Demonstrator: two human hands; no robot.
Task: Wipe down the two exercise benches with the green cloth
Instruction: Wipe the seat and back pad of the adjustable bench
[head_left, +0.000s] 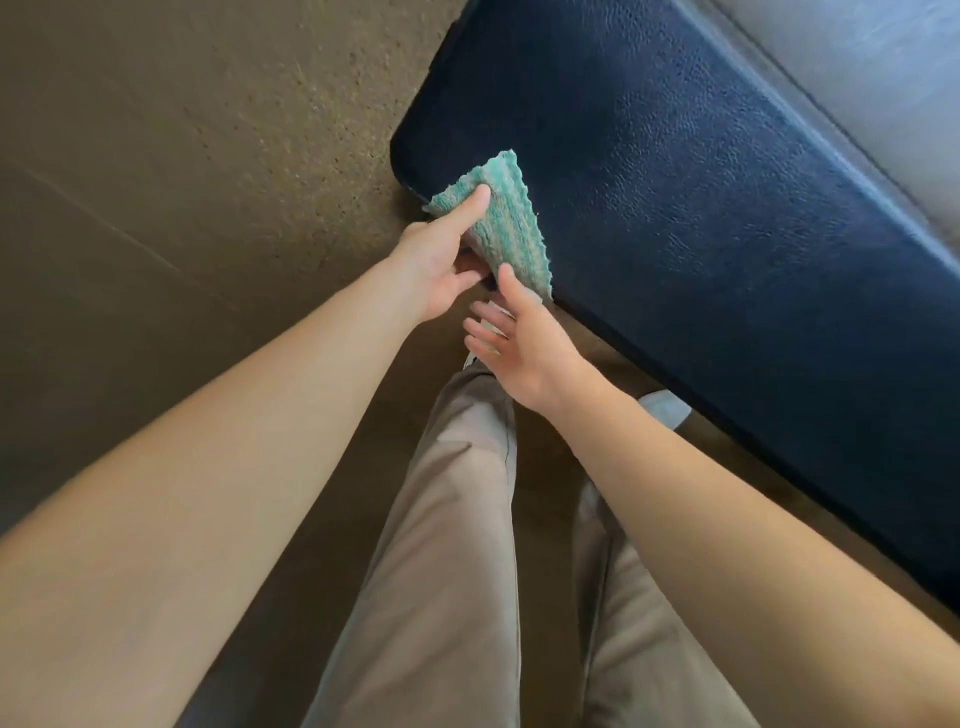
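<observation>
Floor (182, 156): brown, speckled, with a faint seam line. It fills the left half of the view.

Exercise bench (727, 234): one dark blue padded top with a grained surface runs diagonally from the upper centre to the lower right. Its rounded end corner is at the upper centre. A pale grey surface (857, 62) shows beyond its far edge.

Trousers (441, 545): beige, on the person's two legs, standing just beside the bench's near edge. A white shoe (667, 408) shows at that edge.

Left hand (441, 265): it grips the green cloth, with the thumb pressed on top and the fingers curled beneath.

Right hand (524, 338): it is just below the left hand, close to it but not joined. Its fingers are spread and loose, and its thumb touches the cloth's lower edge. No grip is evident.

Green cloth (504, 208): green-and-pale striped and bunched, it is held against the bench's near edge at the rounded end corner, overlapping the padded top.
</observation>
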